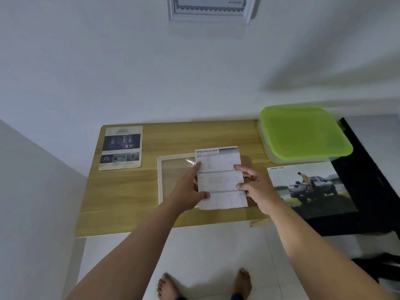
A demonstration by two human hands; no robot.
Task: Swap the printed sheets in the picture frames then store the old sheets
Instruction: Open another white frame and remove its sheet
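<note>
Head view. The white printed sheet headed SPECIFICATION covers the right part of the white picture frame lying flat with clear glazing; the frame's right edge is hidden. Small print is illegible. My left hand pinches the sheet's left edge, and my right hand grips its right edge. A second white frame on the wall is cut off at the top. On the light wooden tabletop lie a SAFETY printed sheet, a green-lidded plastic box and a truck photo sheet. White walls, pale tiled floor.
</note>
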